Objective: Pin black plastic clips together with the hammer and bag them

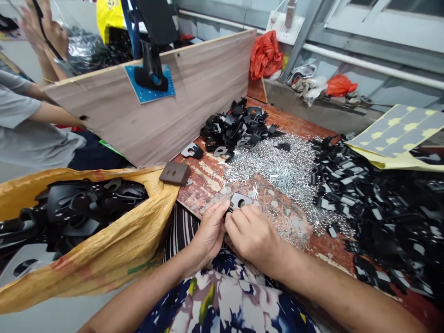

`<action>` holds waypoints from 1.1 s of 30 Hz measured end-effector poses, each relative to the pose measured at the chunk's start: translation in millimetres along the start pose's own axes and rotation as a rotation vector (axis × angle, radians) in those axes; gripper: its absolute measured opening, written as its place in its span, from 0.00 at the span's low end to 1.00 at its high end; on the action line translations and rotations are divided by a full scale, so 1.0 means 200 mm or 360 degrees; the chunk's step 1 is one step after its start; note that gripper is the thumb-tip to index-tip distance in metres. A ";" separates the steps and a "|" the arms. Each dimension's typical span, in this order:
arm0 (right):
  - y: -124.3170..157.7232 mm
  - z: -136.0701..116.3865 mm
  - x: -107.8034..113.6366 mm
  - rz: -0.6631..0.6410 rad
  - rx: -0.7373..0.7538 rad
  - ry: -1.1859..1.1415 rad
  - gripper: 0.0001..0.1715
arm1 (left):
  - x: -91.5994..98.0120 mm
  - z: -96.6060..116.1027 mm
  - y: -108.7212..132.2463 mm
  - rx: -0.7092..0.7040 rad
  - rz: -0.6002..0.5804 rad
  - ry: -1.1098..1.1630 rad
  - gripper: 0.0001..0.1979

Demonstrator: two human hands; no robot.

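A small black plastic part with a shiny grey face and a hole point(239, 200) is between my hands, just above the stone slab. My left hand point(211, 229) pinches its left end between thumb and fingers. Curled against the part's near edge, the fingers of my right hand point(251, 231) are closed; what they pinch is hidden. Beyond my hands, a few thin metal pins point(255, 190) lie on the stone slab point(291, 219). A large heap of the same silvery pins point(277, 166) spreads behind them.
Black plastic parts point(236, 127) are piled at the back, and smaller black pieces point(385, 222) on the right. A yellow sack point(152, 231) of black parts stands left, near a brown block point(175, 173). A wooden board point(194, 88) separates me from another person point(31, 115).
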State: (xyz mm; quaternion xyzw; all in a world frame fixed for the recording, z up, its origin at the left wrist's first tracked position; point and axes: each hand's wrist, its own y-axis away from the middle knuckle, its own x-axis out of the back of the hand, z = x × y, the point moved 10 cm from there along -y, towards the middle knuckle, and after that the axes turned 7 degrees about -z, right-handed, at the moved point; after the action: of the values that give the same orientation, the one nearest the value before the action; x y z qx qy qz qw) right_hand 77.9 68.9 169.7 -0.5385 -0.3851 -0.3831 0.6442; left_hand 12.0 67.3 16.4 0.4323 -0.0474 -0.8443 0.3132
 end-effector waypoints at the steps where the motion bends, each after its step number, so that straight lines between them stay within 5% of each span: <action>1: 0.00 0.01 -0.01 0.0006 -0.0029 -0.0038 0.15 | 0.00 0.00 0.00 -0.0028 0.0006 -0.0013 0.15; 8: 0.00 -0.02 -0.06 0.0128 -0.0013 -0.0015 0.16 | 0.04 0.03 0.01 -0.0109 0.0063 -0.0086 0.18; 15: 0.08 0.17 -0.08 0.0108 -0.0448 -0.0478 0.15 | 0.01 0.05 0.09 -0.0058 -0.0214 -0.0285 0.18; 20: 0.16 0.13 -0.18 -0.0094 -0.0427 -0.0689 0.15 | 0.19 0.25 0.22 -0.0203 -0.0052 -0.1015 0.20; 24: 0.35 0.23 -0.30 -0.0470 -0.0606 -0.0229 0.14 | 0.38 0.39 0.27 -0.0132 0.0113 -0.1315 0.20; 30: 0.54 0.28 -0.44 -0.0805 -0.0737 -0.0226 0.04 | 0.45 0.23 0.15 -0.0197 0.0144 -0.1323 0.21; 33: 0.55 0.29 -0.39 -0.0730 -0.0810 -0.0333 0.10 | 0.41 0.19 0.10 -0.0360 0.0172 -0.1492 0.19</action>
State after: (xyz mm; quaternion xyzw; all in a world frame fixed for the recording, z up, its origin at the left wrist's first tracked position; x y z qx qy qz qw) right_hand 140.3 147.0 61.6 -0.6175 -0.4521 -0.5443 0.3437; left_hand -42.7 -2.9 -9.3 -0.0346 -0.1137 -0.9305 0.3466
